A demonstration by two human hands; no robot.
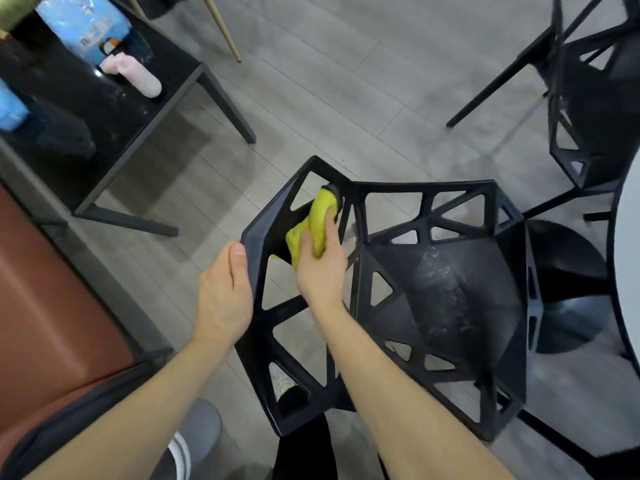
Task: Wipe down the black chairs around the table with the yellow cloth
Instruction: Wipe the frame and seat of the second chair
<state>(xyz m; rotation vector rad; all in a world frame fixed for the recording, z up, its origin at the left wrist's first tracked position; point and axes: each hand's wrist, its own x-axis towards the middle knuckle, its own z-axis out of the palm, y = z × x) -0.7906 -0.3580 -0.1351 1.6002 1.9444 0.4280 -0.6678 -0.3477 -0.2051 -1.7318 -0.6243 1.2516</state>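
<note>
Two bare arms reach out from the bottom of the head view. Left hand (225, 296) grips the outer edge of the black chair (446, 299), its thumb lying on top of the frame and its fingers curled under it. Right hand (320, 265) holds the yellow cloth (317, 226) bunched up, with the fingers wrapped around it. It presses the cloth on a bar of the chair's open back, near the top corner. Both hands are near each other, with a chair bar between them.

This chair has a back made of triangle holes, and its seat shows pale smudges. Its far side is close to a white round table (628, 271) at the right edge. Another black chair (585, 109) stands at the upper right.

At the upper left is a low black table (138, 109). On it lie a pink bottle (138, 72) on its side and a blue pack (86, 22) just behind the bottle. A brown seat (48, 306) is at the left.
</note>
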